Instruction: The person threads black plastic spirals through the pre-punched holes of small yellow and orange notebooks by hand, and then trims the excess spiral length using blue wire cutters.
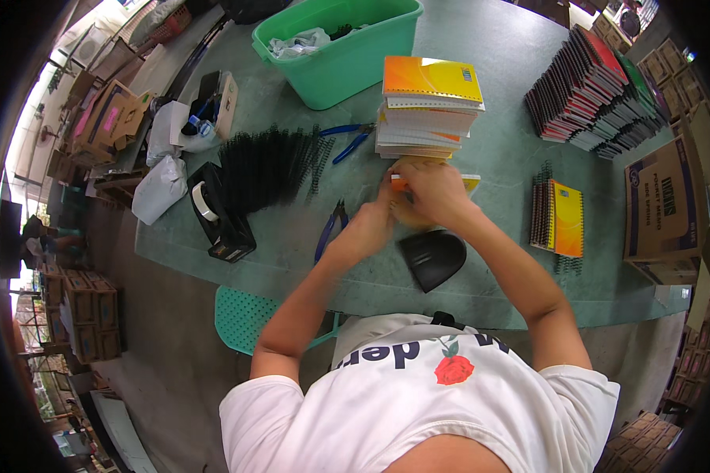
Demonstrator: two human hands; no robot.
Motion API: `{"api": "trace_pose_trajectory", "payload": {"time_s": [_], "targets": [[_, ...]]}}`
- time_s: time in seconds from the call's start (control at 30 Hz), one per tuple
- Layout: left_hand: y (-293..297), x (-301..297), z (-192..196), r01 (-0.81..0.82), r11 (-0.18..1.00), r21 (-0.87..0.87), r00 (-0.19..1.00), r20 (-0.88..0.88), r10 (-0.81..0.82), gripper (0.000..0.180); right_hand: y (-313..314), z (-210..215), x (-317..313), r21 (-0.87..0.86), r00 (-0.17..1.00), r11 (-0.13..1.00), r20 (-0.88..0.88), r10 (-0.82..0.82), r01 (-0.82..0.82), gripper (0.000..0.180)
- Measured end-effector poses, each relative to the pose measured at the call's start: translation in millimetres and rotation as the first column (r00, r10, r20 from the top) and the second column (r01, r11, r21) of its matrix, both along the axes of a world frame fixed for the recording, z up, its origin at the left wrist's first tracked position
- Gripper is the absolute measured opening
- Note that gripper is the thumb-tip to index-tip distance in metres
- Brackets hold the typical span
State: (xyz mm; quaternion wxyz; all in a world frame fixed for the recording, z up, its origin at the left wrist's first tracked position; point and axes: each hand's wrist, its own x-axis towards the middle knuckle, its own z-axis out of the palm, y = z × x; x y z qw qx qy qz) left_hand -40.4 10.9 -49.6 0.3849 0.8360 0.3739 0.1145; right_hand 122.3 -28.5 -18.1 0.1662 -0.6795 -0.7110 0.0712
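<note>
My right hand (pixel 430 188) is closed over a small orange-covered notebook (pixel 471 183), whose ends show on either side of it. My left hand (pixel 369 229) is at the notebook's left end, its fingers curled and pressed close to the right hand. Both hands hide most of the notebook, and any coil in it cannot be made out. Just beyond stands a stack of unbound notebooks (pixel 430 118) with yellow-orange covers and punched edges. Blue-handled pliers (pixel 330 229) lie left of my left hand, and a second pair (pixel 352 142) lies farther back. A black curved plastic piece (pixel 434 258) lies nearer me.
Black spiral coils (pixel 268 167) are heaped at left beside a black tape dispenser (pixel 219 211). A green bin (pixel 339 59) stands at the back. Spiral-bound notebooks (pixel 564 217) lie at right, with a taller stack (pixel 584 94) behind and a cardboard box (pixel 664 213) at the edge.
</note>
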Motion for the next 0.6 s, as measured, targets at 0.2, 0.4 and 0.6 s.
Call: {"api": "trace_pose_trajectory", "payload": {"time_s": [0.2,0.4,0.6], "targets": [[17.5,-8.5,32.7,-0.100,0.994,-0.054,0.988,0.110,0.105,0.050,6.7,-0.1,4.6,0.103,1.000,0.995,-0.022,0.013,-0.011,0.029],[12.4,-14.8,20.7,-0.163,0.982,-0.099,0.933,0.309,0.186,0.037,9.8,7.1,5.2,0.023,0.985,0.999,-0.164,0.048,-0.044,0.026],[11.7,-3.2,32.3,-0.216,0.966,0.140,0.918,0.366,0.152,0.023,10.3,6.5,10.9,0.073,0.933,0.997,-0.356,0.056,-0.032,0.016]]}}
